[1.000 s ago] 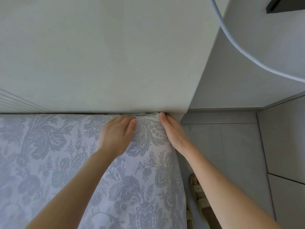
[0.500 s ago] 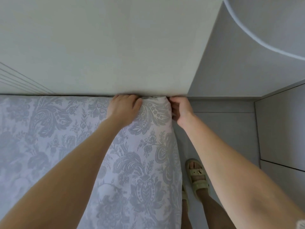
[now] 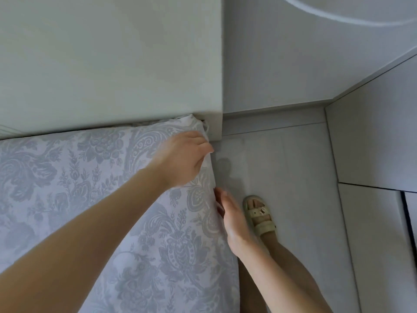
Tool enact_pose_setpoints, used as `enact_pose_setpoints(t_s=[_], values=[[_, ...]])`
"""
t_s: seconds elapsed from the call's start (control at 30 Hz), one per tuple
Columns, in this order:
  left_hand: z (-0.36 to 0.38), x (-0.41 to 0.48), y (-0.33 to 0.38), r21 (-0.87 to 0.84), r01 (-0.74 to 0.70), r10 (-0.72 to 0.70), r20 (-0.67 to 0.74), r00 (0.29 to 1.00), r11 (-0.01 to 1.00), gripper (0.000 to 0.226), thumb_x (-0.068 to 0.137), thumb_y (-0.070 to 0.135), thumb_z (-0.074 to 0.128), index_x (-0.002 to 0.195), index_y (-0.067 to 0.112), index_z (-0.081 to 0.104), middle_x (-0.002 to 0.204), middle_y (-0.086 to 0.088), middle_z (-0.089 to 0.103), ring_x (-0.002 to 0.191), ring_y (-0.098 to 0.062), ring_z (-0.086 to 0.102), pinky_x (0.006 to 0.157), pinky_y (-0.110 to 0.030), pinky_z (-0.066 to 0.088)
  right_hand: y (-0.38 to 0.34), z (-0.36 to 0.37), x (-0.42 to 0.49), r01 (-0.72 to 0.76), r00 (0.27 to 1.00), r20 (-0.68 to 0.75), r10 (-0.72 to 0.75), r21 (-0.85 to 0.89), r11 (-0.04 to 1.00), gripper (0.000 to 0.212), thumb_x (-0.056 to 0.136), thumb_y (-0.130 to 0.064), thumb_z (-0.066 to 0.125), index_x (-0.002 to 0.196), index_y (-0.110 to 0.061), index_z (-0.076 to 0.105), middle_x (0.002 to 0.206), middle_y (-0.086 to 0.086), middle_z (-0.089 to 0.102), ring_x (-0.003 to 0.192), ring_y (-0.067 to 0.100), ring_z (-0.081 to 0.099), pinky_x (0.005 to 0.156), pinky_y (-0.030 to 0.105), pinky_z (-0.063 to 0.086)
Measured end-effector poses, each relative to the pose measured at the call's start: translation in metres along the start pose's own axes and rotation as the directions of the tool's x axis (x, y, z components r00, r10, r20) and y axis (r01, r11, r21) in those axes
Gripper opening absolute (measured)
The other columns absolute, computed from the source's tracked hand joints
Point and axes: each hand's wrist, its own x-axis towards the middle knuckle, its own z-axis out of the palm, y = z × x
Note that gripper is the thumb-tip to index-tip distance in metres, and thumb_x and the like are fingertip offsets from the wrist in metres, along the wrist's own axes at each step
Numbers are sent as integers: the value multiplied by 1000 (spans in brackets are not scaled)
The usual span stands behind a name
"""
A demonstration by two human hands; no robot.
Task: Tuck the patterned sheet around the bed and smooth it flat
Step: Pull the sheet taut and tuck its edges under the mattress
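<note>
Nearest the camera, two bare forearms reach up from the bottom edge of the view, over and beside the bed point(image 3: 158, 256). The patterned sheet point(image 3: 90, 177), pale lilac with a grey floral print, covers the top of the bed and runs down over its right edge. The right hand point(image 3: 233, 222) lies along that right edge, about midway up the visible side. Its fingers point(image 3: 220, 197) are straight and held together, laid flat against the sheet where it drops over the side, with the tips pointing toward the far corner. Just beside this hand, on the light grey tiled floor point(image 3: 293, 177), a foot stands in a cream strapped sandal point(image 3: 259, 214). Farther on, the left hand point(image 3: 182, 159) reaches across the sheet to the same right edge, close to the far right corner of the bed. Its fingers point(image 3: 203, 145) are curled over the edge, and a fold of the sheet shows bunched under them, pinched against the thumb, though blur hides the exact hold. At the far right corner the sheet is drawn up snug, with a little white fabric gathered at the tip. Beyond it a pale upright panel point(image 3: 112, 64) stands along the far edge of the bed, and to its right a grey wall point(image 3: 293, 64) meets the floor.
</note>
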Motion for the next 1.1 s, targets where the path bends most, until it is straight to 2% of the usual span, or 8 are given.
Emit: enact_pose_setpoints(t_s=[0.1,0.2,0.3,0.4,0.6,0.8,0.97,1.1], values=[[11,35,2,182,-124,77,243,967,976,41,85,21,29,84,12,70,80,-4,70,86,-28,64,92,-36,45,1,-1,2,13,999,-33,-13,27,1000,38,103,-29,33,130,-14,55,126,-2,61,117,11,55,97,23,45],[25,62,11,417,-250,-32,562,826,874,37,96,23,32,100,19,68,101,2,68,100,-22,60,92,-35,43,7,-4,5,-10,998,-56,11,29,1000,34,102,-29,35,127,-17,55,125,-1,61,114,11,57,97,25,45],[37,82,17,472,-272,-177,708,684,839,39,99,27,28,114,17,63,118,-1,62,108,-25,58,85,-36,46,7,-7,9,-12,999,-44,13,24,1000,30,102,-27,35,123,-20,56,122,-3,61,111,8,57,91,18,45],[45,88,17,488,-313,-195,739,645,814,39,100,29,30,119,17,62,123,-1,58,112,-25,54,82,-36,45,4,-9,14,15,1000,0,-15,17,1000,27,102,-28,36,112,-27,61,107,-15,64,99,-4,58,80,12,46],[36,88,26,549,-438,-213,763,610,712,39,102,30,26,122,21,58,127,-3,58,120,-23,49,107,-41,23,12,-4,17,122,992,-11,-123,-78,989,30,102,-29,38,89,-41,62,100,-18,66,100,-2,59,92,23,44],[36,96,28,539,-479,-243,800,549,693,44,103,27,15,143,27,35,130,-6,57,123,-28,47,112,-47,11,-1,-12,32,-179,957,244,158,69,981,61,96,-59,19,124,-20,59,117,-6,65,102,4,61,82,18,47],[25,106,31,496,-392,-243,806,540,774,45,104,32,13,138,24,42,131,-7,55,124,-28,46,112,-48,13,-9,7,45,-246,911,339,234,-8,969,60,91,-68,21,110,-31,64,116,-1,67,103,11,63,90,27,49],[15,89,27,429,-390,-29,702,712,815,55,101,43,12,111,19,60,114,-4,63,111,-26,52,102,-43,29,-9,3,46,-291,905,335,263,34,956,67,92,-68,15,114,-25,63,111,-2,67,104,13,62,90,28,48]])
